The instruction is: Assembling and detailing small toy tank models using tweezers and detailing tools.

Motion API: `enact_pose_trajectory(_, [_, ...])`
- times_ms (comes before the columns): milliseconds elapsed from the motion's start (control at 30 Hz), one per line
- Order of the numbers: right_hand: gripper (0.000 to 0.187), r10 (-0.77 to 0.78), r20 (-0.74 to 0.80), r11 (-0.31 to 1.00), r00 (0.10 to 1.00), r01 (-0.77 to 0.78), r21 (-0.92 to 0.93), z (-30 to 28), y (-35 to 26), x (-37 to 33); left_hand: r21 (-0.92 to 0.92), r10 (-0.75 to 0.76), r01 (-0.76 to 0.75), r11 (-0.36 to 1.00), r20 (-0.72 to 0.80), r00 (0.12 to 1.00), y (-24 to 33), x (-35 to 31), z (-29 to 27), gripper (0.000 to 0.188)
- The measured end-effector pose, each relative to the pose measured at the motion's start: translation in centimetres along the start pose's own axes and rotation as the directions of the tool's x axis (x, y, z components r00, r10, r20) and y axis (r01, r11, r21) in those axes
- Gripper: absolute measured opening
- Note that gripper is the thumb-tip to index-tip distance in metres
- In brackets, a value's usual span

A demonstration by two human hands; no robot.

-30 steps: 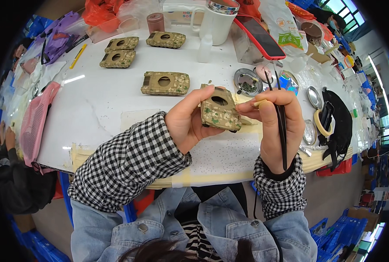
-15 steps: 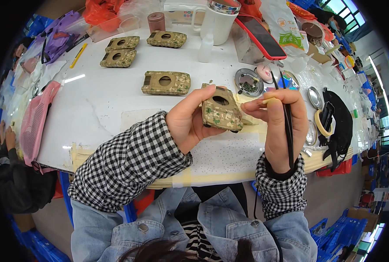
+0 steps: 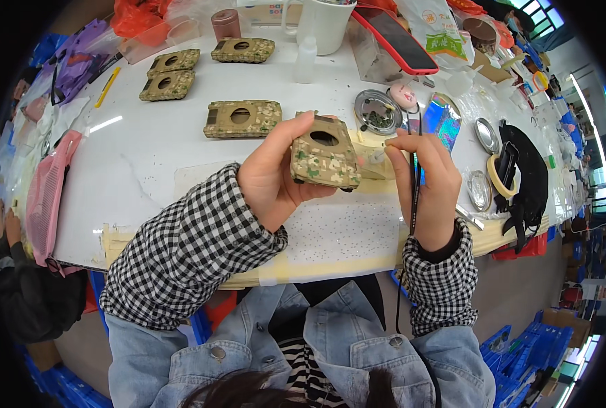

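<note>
Near the centre of the frame, a camouflage hull [image 3: 322, 162] is held up over the table [image 3: 150, 146] by the left hand [image 3: 275, 173]. Its long axis runs from the top of the frame toward the bottom, leaning a little to the lower right. The end with the dark panel points up the frame, the opposite end faces the lower edge, and the round hole in its upper face is turned up toward the camera. The left hand is closed around the hull's left side, thumb along the upper left edge and fingers underneath.

Right of centre, the right hand [image 3: 432, 187] is apart from the hull. Dark tweezers [image 3: 414, 197] lie against it, gripped by the curled fingers, nearly upright in the frame with their tips toward the top. Its thumb and forefinger almost meet; whether they pinch a small piece as well, I cannot tell.

Left of the held hull, a second hull [image 3: 269, 112] lies with its long axis nearly level across the frame, its dark panel to the left. Three more rest in the upper left: one [image 3: 262, 52] by itself, and a pair [image 3: 160, 92] close together, their long axes also running roughly across the frame.

Just above the right hand's fingertips sits a round dish [image 3: 378, 129] with dark bits in it. Below the hands, toward the bottom of the frame, a speckled sheet [image 3: 347, 238] covers the table's edge.
</note>
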State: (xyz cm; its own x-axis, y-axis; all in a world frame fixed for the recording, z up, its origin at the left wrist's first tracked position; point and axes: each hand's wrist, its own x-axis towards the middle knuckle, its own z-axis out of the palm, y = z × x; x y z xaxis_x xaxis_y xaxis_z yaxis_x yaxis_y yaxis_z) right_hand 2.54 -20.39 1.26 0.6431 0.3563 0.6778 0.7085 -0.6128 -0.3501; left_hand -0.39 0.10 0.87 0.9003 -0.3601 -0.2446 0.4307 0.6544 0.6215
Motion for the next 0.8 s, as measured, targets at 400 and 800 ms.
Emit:
enact_pose_trajectory(400, [0.040,0.312,0.188,0.860,0.931,-0.361,0.361,-4.6,-0.4,-4.3,-0.024,-0.008,0.007,1.000,-0.039,0.999,0.1,-0.1,0.5,0.047])
enact_pose_trajectory(800, [0.017,0.663,0.257,0.468,0.703,-0.658,0.590,-3.7,-0.6,-8.5,-0.048,-0.039,0.036,0.998,-0.061,0.997,0.2,0.0,0.7,0.049])
